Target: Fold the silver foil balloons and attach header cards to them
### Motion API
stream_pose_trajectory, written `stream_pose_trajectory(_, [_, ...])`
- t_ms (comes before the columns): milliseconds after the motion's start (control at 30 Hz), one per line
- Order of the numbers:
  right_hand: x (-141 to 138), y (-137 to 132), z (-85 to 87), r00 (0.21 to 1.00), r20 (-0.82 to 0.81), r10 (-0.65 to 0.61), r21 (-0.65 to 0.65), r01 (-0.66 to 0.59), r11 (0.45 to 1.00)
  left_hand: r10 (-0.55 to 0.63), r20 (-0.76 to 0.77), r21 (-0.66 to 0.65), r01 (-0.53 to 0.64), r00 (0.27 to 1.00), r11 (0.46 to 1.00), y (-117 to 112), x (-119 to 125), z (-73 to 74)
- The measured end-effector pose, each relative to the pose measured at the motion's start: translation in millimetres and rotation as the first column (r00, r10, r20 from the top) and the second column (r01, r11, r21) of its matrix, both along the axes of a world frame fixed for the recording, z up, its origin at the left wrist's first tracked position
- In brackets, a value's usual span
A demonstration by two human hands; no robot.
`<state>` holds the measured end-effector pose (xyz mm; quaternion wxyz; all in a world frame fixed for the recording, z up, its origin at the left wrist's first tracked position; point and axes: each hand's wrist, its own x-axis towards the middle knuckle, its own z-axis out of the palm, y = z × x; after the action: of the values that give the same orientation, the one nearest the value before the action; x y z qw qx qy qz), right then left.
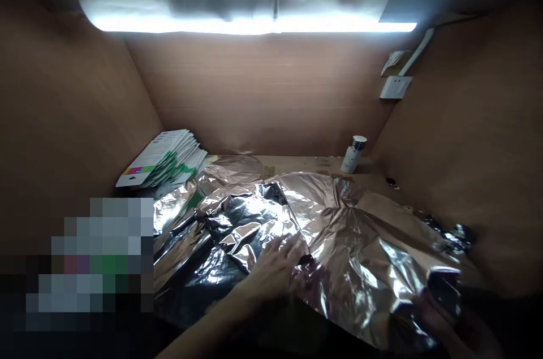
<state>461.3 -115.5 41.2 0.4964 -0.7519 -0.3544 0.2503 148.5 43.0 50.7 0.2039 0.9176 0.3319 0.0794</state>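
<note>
A large crumpled sheet of silver foil [348,234] covers the wooden desk in front of me. Darker, shinier foil folds [237,223] lie on its left part. My left hand [275,268] reaches in from the lower left and rests on the foil near the middle, fingers stretched out flat and pointing right. My right hand [456,322] sits in shadow at the lower right corner, against the foil's near edge. It is dim and blurred, so I cannot make out its fingers.
A fanned stack of white and green printed cards [163,164] leans at the back left. A small white bottle with a silver cap [354,154] stands at the back right. Brown walls enclose three sides, with a light strip [254,20] overhead and a white socket [394,86].
</note>
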Motion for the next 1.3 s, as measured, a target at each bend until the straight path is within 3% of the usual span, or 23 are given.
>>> stream_pose_trajectory(67, [-38,34,47.1,0.985,-0.036,0.171,0.079,-0.168,0.983,-0.034,0.097,-0.081,0.042,0.995,0.996,-29,-4,-2.1])
stream_pose_trajectory(133, [-88,83,88.0,0.908,-0.088,0.410,0.180,-0.390,0.903,0.098,0.248,-0.138,-0.065,0.964,0.988,-53,-1,-11.3])
stream_pose_trajectory(167, [-117,111,103.5,0.834,-0.113,0.541,0.226,-0.508,0.831,0.230,0.338,-0.198,-0.169,0.913,0.965,-62,3,-17.2])
stream_pose_trajectory(233, [-172,167,122.2,0.677,-0.041,0.735,0.234,-0.708,0.666,0.523,0.485,-0.410,-0.346,0.701,0.844,-71,10,-27.5])
stream_pose_trajectory(300, [-217,213,127.5,0.545,0.175,0.820,-0.004,-0.832,0.555,0.723,0.549,-0.646,-0.337,0.420,0.686,-71,9,-31.7])
stream_pose_trajectory(367, [-243,241,125.3,0.468,0.239,0.851,-0.079,-0.864,0.497,0.809,0.560,-0.784,-0.201,0.180,0.587,-69,-2,-29.8])
stream_pose_trajectory(433, [-248,250,118.4,0.401,0.407,0.821,-0.097,-0.874,0.476,0.857,0.515,-0.850,-0.119,0.025,0.514,-68,-24,-26.0])
stream_pose_trajectory(500, [-238,244,104.4,0.287,0.649,0.704,-0.157,-0.855,0.494,0.894,0.446,-0.887,-0.156,-0.047,0.435,-69,-51,-24.5])
stream_pose_trajectory(567, [-222,233,81.0,0.131,0.776,0.618,-0.291,-0.794,0.533,0.907,0.418,-0.889,-0.225,-0.041,0.400,-71,-79,-26.3])
stream_pose_trajectory(633, [-208,222,50.4,0.052,0.727,0.684,-0.459,-0.704,0.541,0.904,0.428,-0.868,-0.281,-0.005,0.409,-70,-103,-29.0])
stream_pose_trajectory(733, [-199,204,6.8,0.100,0.613,0.784,-0.601,-0.585,0.544,0.884,0.466,-0.810,-0.380,0.047,0.447,-62,-130,-29.7])
stream_pose_trajectory(800, [-198,192,-10.8,0.176,0.623,0.762,-0.593,-0.529,0.607,0.865,0.490,-0.734,-0.486,0.103,0.474,-56,-141,-27.5])
stream_pose_trajectory(933, [-193,168,-20.8,0.270,0.696,0.665,-0.537,-0.419,0.732,0.845,0.471,-0.495,-0.717,0.253,0.491,-50,-148,-22.6])
stream_pose_trajectory(1067, [-178,141,-29.5,0.265,0.821,0.506,-0.378,-0.414,0.828,0.835,0.393,-0.275,-0.817,0.385,0.507,-51,-147,-23.0])
stream_pose_trajectory(1200, [-163,113,-32.8,0.294,0.873,0.390,-0.236,-0.445,0.864,0.805,0.318,-0.141,-0.815,0.500,0.562,-50,-146,-30.3])
stream_pose_trajectory(1300, [-160,111,-12.2,0.315,0.874,0.371,-0.198,-0.465,0.863,0.794,0.289,-0.122,-0.802,0.535,0.585,-47,-146,-32.9])
